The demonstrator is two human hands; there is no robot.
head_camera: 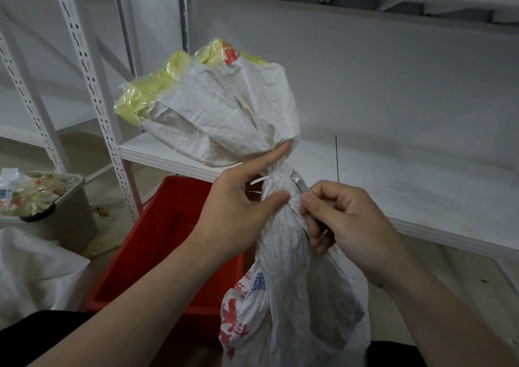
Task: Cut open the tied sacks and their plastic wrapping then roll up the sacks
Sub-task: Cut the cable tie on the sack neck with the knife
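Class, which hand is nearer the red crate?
Left. The left hand grips the sack's neck beside the crate; the right hand, holding a blade, is past the sack.

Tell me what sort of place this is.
Probably a storeroom or stockroom: white slotted metal shelving lines the wall, a red plastic crate sits on the floor, and a tied woven sack is held with a small knife at its tie.

The sack (233, 108) is white with red and blue print low down; its plastic wrapping (146, 97) is pale yellow. The crate (157, 226) is red, the shelving (393, 187) white.
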